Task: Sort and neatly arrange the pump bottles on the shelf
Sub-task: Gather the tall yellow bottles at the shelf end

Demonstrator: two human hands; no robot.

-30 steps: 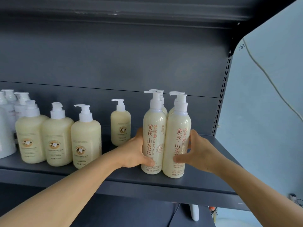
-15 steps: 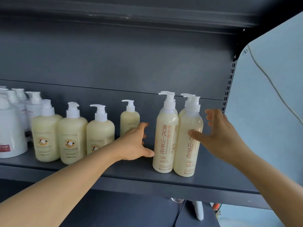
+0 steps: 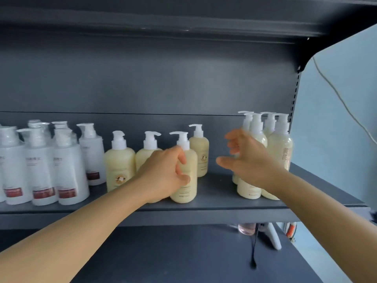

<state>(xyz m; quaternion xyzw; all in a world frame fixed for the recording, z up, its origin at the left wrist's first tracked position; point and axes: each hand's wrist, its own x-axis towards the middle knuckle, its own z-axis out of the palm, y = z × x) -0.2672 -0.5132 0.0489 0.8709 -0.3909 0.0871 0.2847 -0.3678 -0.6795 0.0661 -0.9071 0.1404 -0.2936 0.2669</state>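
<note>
Several tall cream pump bottles [image 3: 281,156] stand bunched at the right end of the grey shelf [image 3: 214,193]. Three short cream bottles stand in a front row, the leftmost one [image 3: 119,164] uncovered, and a fourth short bottle [image 3: 201,156] stands behind them. My left hand [image 3: 165,172] curls round the rightmost front short bottle [image 3: 186,186], thumb across its front. My right hand [image 3: 251,160] hovers open and blurred, fingers spread, in front of the tall bottles and holding nothing. It covers part of the tall group.
Several white pump bottles with red labels [image 3: 69,170] crowd the shelf's left end. Bare shelf lies between the short and tall groups. An upper shelf [image 3: 183,23] overhangs. A blue wall with a cable [image 3: 338,94] is at the right, and a pink bottle [image 3: 246,228] stands below.
Both hands let go of the tall bottles. My left hand moved left onto the short cream bottle. My right hand lifted and swung left. The view shifted left, revealing the white bottles.
</note>
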